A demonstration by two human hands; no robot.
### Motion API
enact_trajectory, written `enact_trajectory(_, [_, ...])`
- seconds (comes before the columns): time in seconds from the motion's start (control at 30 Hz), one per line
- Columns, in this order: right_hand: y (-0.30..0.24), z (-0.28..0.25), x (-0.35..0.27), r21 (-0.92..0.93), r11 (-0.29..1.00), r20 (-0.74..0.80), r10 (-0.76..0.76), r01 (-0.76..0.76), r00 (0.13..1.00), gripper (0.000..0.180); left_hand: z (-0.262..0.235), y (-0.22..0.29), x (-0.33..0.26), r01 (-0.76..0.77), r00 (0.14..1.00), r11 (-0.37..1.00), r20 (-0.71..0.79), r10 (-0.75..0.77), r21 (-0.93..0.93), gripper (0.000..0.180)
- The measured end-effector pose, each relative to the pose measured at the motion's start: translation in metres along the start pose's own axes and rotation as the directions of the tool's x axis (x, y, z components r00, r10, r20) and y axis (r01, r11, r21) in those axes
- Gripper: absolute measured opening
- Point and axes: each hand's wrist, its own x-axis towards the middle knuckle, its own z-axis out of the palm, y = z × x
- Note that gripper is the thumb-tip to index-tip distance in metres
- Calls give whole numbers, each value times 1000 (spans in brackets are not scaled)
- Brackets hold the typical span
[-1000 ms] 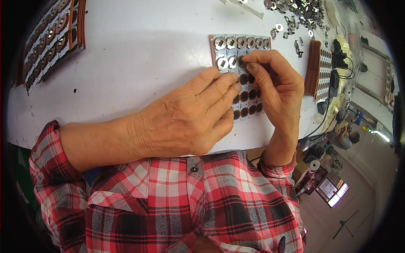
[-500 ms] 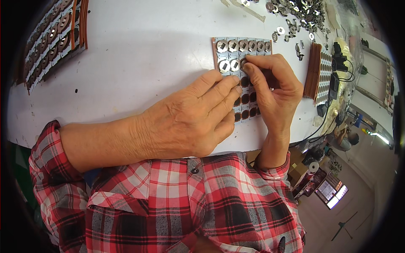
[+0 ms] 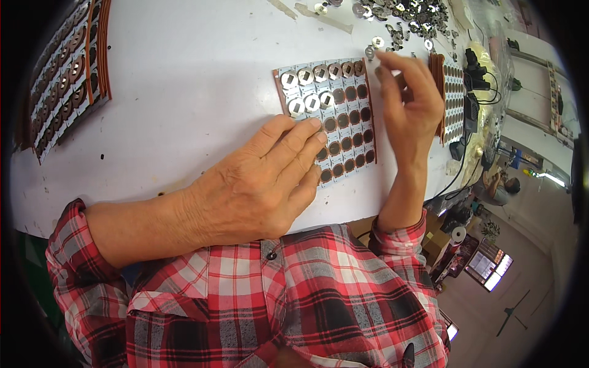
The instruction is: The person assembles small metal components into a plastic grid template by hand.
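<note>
A panel of small joined circuit boards [image 3: 354,136] lies on the white table. Round silver metal clips [image 3: 305,76] cover its far row, and 3 more clips [image 3: 311,102] sit at the left of the second row. The other places show dark round pads. My left hand [image 3: 257,178] rests flat over the panel's near left part, fingers stretched out and hiding some pads. Right of the panel's far corner, my right hand [image 3: 412,98] is raised with thumb and forefinger apart. Its fingertips are close to a loose metal clip [image 3: 370,52], and I see nothing between them.
A heap of loose metal clips [image 3: 417,15] spreads over the far right of the table. Stacked brown-edged panels [image 3: 451,98] stand at the right, near black adapters and cables [image 3: 471,92]. More stacked panels [image 3: 67,67] occupy the far left. Tape strips [image 3: 325,18] stick to the tabletop.
My right hand has let go of a clip in the second row's third place and moved away toward the loose clips. My left hand stays on the panel. The whole view has shifted slightly.
</note>
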Motion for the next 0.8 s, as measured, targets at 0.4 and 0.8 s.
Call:
enact_trajectory(0.4, [-13, -3, -11, 375, 899, 164, 175, -226, 971, 14, 4, -3, -1, 11, 1000, 1000, -17, -11, -17, 23])
enact_trajectory(0.8, [-24, -5, -18, 311, 893, 384, 195, -325, 902, 9, 7, -4, -2, 11, 998, 999, -59, -13, -35, 25])
